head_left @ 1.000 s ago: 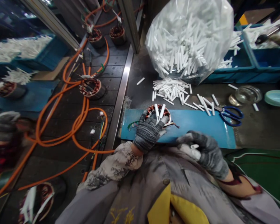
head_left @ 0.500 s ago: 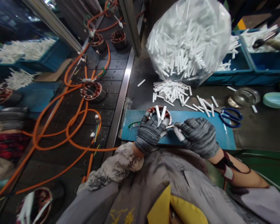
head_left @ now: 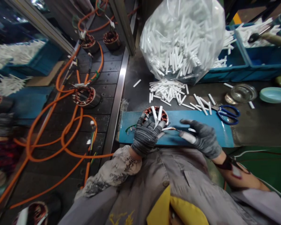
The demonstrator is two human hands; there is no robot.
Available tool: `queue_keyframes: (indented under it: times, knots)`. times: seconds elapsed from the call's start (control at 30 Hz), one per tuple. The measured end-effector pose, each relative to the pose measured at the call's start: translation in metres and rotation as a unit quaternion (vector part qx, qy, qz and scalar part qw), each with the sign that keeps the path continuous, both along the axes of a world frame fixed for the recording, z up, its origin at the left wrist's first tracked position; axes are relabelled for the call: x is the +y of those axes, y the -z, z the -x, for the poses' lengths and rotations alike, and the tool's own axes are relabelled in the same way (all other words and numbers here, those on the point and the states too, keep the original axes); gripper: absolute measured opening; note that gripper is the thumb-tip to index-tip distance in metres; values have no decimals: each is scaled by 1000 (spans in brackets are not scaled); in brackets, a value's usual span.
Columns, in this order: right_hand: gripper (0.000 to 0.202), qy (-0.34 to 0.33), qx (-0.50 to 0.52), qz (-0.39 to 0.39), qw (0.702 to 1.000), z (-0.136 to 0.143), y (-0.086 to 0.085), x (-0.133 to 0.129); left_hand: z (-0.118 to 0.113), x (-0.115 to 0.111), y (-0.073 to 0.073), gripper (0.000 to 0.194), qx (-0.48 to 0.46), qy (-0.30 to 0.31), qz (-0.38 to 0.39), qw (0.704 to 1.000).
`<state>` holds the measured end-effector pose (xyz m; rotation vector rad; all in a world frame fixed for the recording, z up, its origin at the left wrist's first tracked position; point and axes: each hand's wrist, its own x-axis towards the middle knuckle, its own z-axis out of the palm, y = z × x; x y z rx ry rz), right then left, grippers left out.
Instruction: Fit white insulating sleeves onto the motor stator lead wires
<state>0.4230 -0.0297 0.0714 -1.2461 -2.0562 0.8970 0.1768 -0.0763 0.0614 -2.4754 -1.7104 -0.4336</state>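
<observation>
My left hand [head_left: 145,137], in a grey striped glove, is closed over the near side of a motor stator [head_left: 164,117] with copper windings. Two white sleeves [head_left: 159,114] stick up beside its fingers. A thin lead with a white sleeve [head_left: 168,128] runs out rightwards from the stator. My right hand [head_left: 203,136], gloved alike, is apart from the stator with index finger and thumb spread. Its thumb is wrapped in white. A short white tube [head_left: 191,130] shows between thumb and fingers; whether it is held I cannot tell.
A blue mat [head_left: 175,117] lies beneath the stator. Beyond it are a sleeve pile [head_left: 168,90], a clear bag [head_left: 182,37] of sleeves and blue bins [head_left: 255,73]. Blue-handled scissors [head_left: 228,115] and a glass bowl [head_left: 243,93] stand right. Orange cables [head_left: 67,150] loop leftwards, near another person's sleeve [head_left: 4,154].
My right hand has drawn away from the lead beside the stator, and its index finger and thumb have spread. My left hand stays on the stator. The whole view has shifted slightly.
</observation>
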Motion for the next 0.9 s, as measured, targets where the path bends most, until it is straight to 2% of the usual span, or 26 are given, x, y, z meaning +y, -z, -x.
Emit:
queue_keyframes:
  times: [0.07,0.13,0.2,0.23,0.3,0.37,0.43,0.47,0.5,0.57,0.63,0.67,0.73,0.83,0.9]
  knots:
    - [53,28,-102,-195,975,-2,-5,1,0,1,3,32,-6,3,-21,1000]
    - [50,-13,-187,-323,928,2,-6,1,1,2,7,32,-13,13,-54,998]
    - [41,-63,-233,-382,892,11,-4,1,2,3,12,34,-25,24,-87,996]
    - [35,-85,-245,-384,886,16,-2,0,2,4,14,35,-33,28,-99,994]
    - [29,-116,-245,-350,897,23,0,-1,2,4,17,35,-49,32,-106,993]
    - [32,-136,-227,-248,932,27,0,0,2,3,19,34,-55,35,-109,992]
    - [39,-154,-148,-65,975,27,2,4,2,4,20,34,-46,36,-117,991]
    - [44,-163,-82,48,982,27,4,7,2,4,19,34,-40,38,-123,991]
    - [48,-171,-10,164,971,26,8,11,2,4,19,36,-37,41,-127,990]
    - [52,-169,118,344,916,27,17,19,3,5,18,39,-51,56,-129,989]
    - [54,-152,178,429,873,29,24,25,5,5,17,40,-106,69,-126,984]
    - [53,-145,183,438,868,29,25,26,6,5,17,38,-141,71,-126,979]
    - [51,-126,157,402,893,26,24,27,9,4,18,29,-196,73,-130,969]
    - [46,-43,116,247,961,13,18,22,11,5,23,17,-217,82,-117,966]
    - [41,9,112,151,982,1,17,18,11,6,25,13,-216,83,-108,967]
